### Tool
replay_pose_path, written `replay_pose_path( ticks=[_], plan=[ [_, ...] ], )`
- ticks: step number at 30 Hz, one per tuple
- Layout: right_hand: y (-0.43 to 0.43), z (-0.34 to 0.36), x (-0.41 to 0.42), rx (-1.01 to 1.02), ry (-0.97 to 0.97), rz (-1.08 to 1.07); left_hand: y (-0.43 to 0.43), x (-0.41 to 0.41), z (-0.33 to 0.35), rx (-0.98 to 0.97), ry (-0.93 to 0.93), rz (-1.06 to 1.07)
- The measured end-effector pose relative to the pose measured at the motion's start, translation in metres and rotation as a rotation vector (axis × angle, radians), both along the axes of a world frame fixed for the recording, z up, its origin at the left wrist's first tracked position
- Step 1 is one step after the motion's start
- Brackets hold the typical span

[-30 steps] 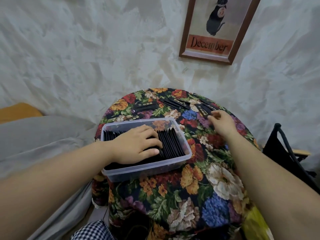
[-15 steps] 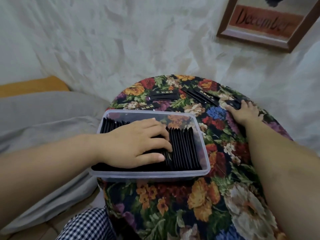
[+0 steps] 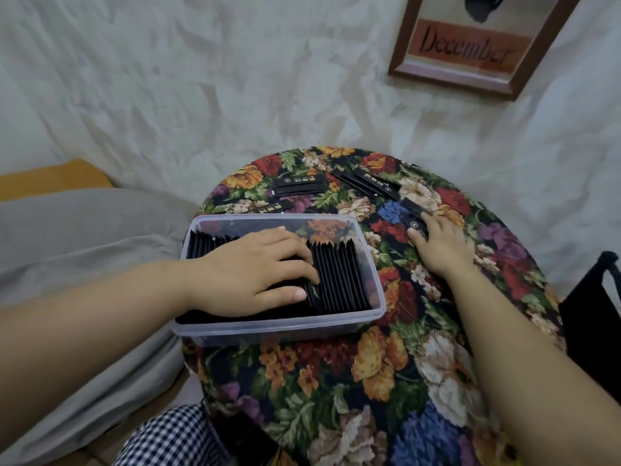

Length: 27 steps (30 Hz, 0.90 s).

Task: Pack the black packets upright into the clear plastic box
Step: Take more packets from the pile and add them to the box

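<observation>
Packing is under way: the left hand (image 3: 255, 270) lies spread on the upright packets (image 3: 339, 277) in the clear box (image 3: 279, 326), while the right hand (image 3: 440, 245) pinches a loose packet (image 3: 411, 210) on the counter (image 3: 336, 381), which next needs lifting and slotting in on edge.

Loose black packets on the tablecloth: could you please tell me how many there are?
5 loose packets show: one at the far rim of the box, one beyond it, two overlapping farther right, one under the right hand. Overlaps may hide more.
</observation>
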State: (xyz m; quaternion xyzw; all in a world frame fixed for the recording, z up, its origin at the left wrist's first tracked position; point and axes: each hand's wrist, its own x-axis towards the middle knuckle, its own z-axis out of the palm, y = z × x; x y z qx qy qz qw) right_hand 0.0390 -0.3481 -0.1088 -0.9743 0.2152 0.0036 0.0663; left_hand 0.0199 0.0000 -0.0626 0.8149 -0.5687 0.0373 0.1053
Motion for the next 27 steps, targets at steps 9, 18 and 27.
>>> replay_pose_path(
  ticks=[9,18,27],
  plan=[
    [0.064,-0.007,-0.134,-0.027,0.04,0.096,0.0,-0.002,0.003,0.003,0.012,-0.008],
    [0.04,0.027,-0.113,0.191,0.187,0.203,-0.001,-0.003,0.008,0.104,0.058,0.019],
    [0.036,0.037,-0.098,0.228,0.174,0.136,-0.002,-0.003,0.015,0.156,0.084,0.02]
  ],
)
